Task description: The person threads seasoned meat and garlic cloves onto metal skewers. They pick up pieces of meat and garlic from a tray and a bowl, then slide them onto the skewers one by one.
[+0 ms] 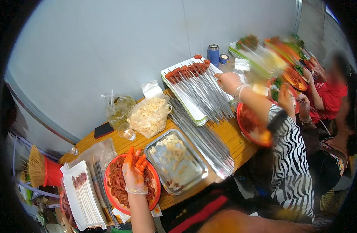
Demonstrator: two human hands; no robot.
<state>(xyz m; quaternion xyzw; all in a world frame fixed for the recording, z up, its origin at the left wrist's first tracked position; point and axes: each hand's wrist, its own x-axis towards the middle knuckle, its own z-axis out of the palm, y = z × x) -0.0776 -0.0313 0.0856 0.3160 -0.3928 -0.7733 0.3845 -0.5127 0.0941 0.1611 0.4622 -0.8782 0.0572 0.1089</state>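
Over a red-rimmed bowl (157, 194) of raw, red-coated meat strips (117, 182), my left hand (133, 173) is raised with its fingers up and apart. It wears a clear glove smeared red, and I see nothing in it. My right hand cannot be made out; a blurred skin-toned shape at the lower edge is too unclear to name. Right beside the bowl lies a metal tray (194, 155) with pale pieces in some liquid. Left of the bowl, thin metal skewers (102, 186) lie alongside a white tray (100, 217) holding meat on wooden sticks.
A co-worker's zebra-striped sleeve (291, 171) crosses at right, a gloved hand (229, 82) near meat skewers (188, 72) on white trays. Bare skewers (205, 139) lie mid-table. Behind are a bag of pale chunks (149, 116), a cup (127, 133) and a phone (103, 130).
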